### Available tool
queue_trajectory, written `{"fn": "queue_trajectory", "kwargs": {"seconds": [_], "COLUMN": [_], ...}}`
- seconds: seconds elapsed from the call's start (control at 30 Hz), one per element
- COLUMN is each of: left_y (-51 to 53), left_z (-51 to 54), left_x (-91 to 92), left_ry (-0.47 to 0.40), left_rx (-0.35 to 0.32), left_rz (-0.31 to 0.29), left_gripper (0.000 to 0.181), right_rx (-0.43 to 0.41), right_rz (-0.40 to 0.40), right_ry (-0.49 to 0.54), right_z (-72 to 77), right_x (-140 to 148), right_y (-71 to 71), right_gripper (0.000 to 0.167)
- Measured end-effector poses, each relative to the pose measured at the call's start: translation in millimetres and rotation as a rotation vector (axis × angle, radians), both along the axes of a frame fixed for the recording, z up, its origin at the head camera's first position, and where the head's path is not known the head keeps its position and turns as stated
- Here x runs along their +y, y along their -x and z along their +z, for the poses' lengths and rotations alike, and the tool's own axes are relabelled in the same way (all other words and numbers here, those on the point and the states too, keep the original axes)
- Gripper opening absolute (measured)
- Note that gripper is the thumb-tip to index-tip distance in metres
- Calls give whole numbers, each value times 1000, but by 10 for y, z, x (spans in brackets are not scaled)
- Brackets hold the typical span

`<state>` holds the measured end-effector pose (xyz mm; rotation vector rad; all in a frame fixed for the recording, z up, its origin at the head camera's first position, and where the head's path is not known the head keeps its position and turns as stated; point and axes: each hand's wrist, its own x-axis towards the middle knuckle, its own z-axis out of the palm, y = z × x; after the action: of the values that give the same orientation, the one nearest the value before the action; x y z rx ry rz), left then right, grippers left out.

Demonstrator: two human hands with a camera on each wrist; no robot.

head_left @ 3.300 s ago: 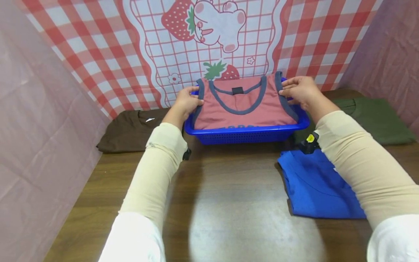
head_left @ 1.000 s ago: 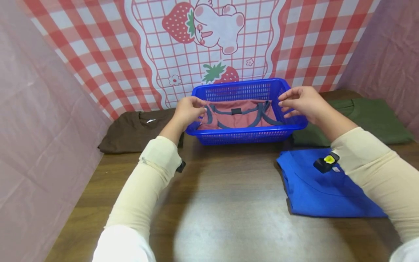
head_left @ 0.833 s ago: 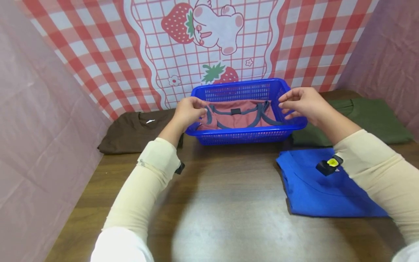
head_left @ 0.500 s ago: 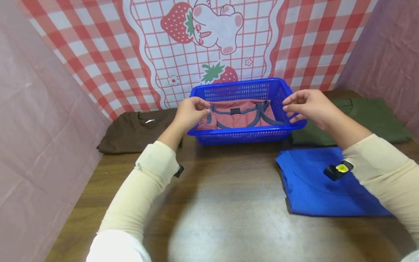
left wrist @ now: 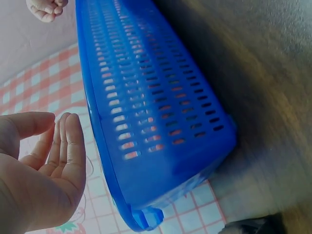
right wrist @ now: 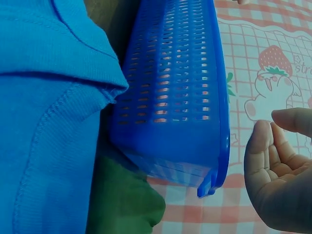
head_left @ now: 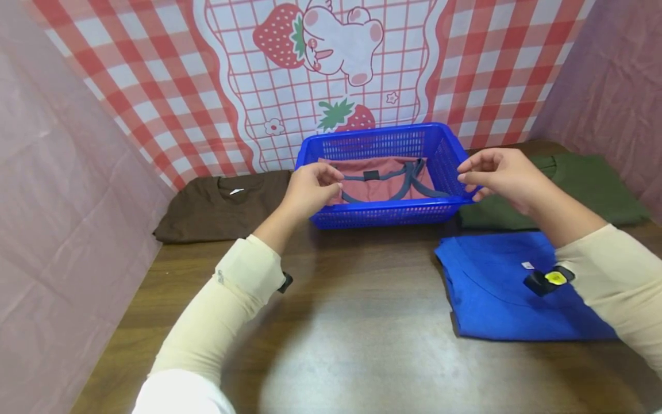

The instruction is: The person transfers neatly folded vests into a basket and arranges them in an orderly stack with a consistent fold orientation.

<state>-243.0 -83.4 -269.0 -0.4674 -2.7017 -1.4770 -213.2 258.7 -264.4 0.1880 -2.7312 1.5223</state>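
Note:
A folded pink garment with grey-blue trim lies inside the blue perforated basket. Over the basket's left front corner is the left hand, its fingers loosely bent and nothing between them. The right hand hovers at the basket's right side, fingers loosely curved and holding nothing. In the left wrist view the left hand is beside the rim of the basket, with a gap between them. The right wrist view shows the right hand apart from the basket too.
A folded brown garment lies left of the basket, and a dark green one to its right. In front of the green one is a folded blue garment on the wooden table. A checked cloth hangs behind.
The pink garment, earlier held at its shoulders above the rim, now lies down in the basket, released. Both hands have since come slightly nearer the front and shifted right.

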Motion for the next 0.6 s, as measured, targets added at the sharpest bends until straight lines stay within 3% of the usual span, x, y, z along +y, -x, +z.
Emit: {"fn": "queue_trajectory", "kwargs": {"seconds": [0.3, 0.6], "left_y": [-127, -211], "left_z": [-69, -117], "left_x": [58, 114], "left_ry": [7, 47], "left_rx": [5, -1], "left_rz": [-54, -61], "left_gripper": [9, 8], "right_rx": [-4, 8], "right_rz": [9, 20], "right_ry": [-10, 22], "right_z": [-47, -65], "right_x": [108, 154], "right_y": [-97, -146], "right_gripper": [34, 25]}}
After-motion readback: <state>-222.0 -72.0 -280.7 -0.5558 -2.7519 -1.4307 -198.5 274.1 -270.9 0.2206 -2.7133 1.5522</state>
